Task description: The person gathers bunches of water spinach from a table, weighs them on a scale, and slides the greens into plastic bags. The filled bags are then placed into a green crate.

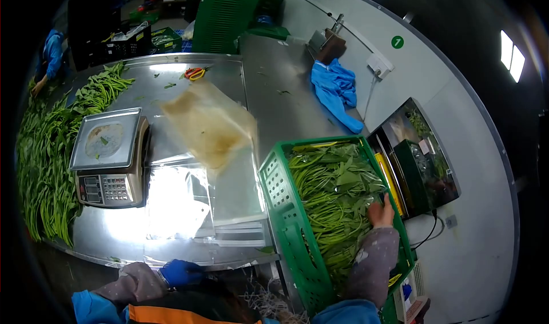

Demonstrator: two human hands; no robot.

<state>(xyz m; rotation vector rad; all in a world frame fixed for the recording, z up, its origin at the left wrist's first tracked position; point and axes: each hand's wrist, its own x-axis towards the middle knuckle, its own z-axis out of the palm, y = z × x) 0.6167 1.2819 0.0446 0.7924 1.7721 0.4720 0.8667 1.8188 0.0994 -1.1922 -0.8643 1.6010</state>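
The right hand (381, 212) touches leafy greens (331, 195) inside the green crate (279, 189), on the counter's (274, 106) right side. The left hand (182, 272) is near the counter's near edge. I can't tell either grip.

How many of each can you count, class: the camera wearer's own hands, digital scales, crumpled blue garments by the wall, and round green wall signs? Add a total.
Hands: 2 (left hand, right hand)
Digital scale: 1
Crumpled blue garment: 1
Round green sign: 1
Total: 5
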